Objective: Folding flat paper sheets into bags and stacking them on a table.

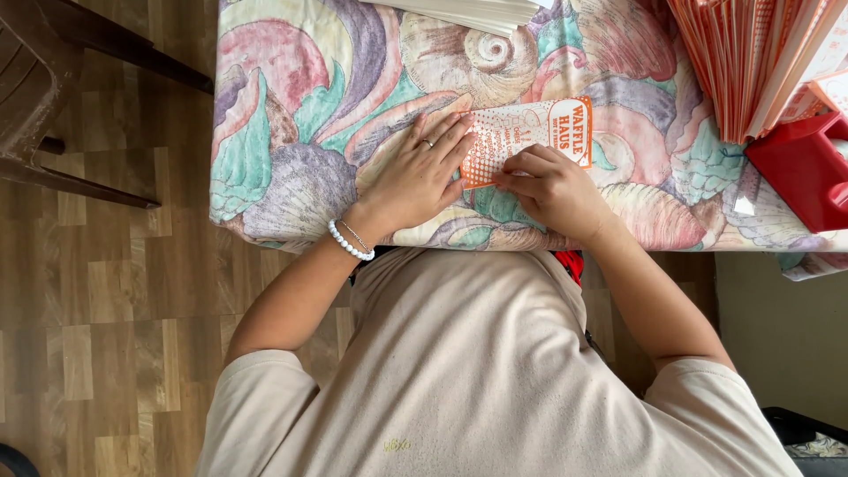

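An orange-and-white printed paper sleeve [530, 137] lies flat mid-bench. A fanned stack of matching orange-and-white sleeves [751, 62] stands at the far right corner, above a red box [799, 168].

Soft, even daylight, faint shadows, sharp focus throughout, slight wide-angle bending at edges.

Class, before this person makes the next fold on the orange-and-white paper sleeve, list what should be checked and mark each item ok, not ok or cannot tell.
1. Paper sleeve lies flat on the patterned tablecloth: ok.
2. Left hand presses flat on the sleeve's left end: ok.
3. Right hand fingertips pinch the lower edge: ok.
4. Edges lined up squarely: cannot tell, hands cover them.
5. Stack of orange sleeves within reach at the table's right: ok.
6. Red box apart from the working spot: ok.
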